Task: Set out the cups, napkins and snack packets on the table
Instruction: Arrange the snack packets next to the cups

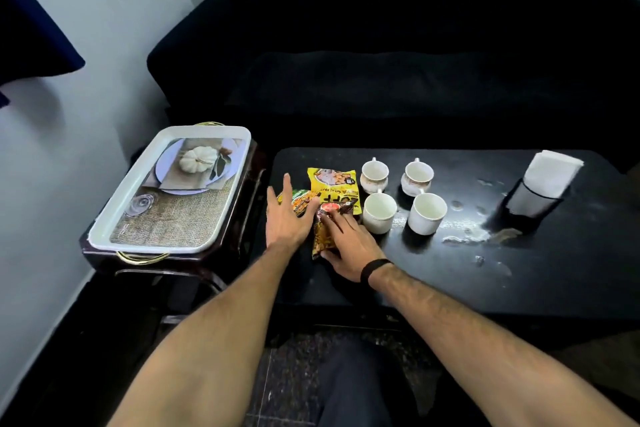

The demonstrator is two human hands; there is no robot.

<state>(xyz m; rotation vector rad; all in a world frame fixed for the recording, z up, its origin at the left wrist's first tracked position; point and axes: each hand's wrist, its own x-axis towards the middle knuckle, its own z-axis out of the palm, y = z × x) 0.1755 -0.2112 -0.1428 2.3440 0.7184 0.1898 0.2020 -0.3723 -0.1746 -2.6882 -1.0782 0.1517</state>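
On the black table [450, 281] lie three snack packets at its left end: a yellow packet [332, 184], an orange-green packet [303, 201] and a dark brown packet [327, 232]. My left hand [289, 218] rests flat with spread fingers on the orange-green packet. My right hand [349, 248] lies on the dark brown packet, fingers extended over it. Several white cups stand to the right: two patterned ones [374, 176] [417, 177] behind, two plain ones [379, 213] [426, 213] in front. White napkins [550, 172] stand in a black holder [519, 215] at the right.
A white tray [138, 184] with gold handles and a pumpkin picture sits on a small dark side table at the left. A dark sofa [415, 62] runs behind the table. Pale smears mark the tabletop between the cups and the holder.
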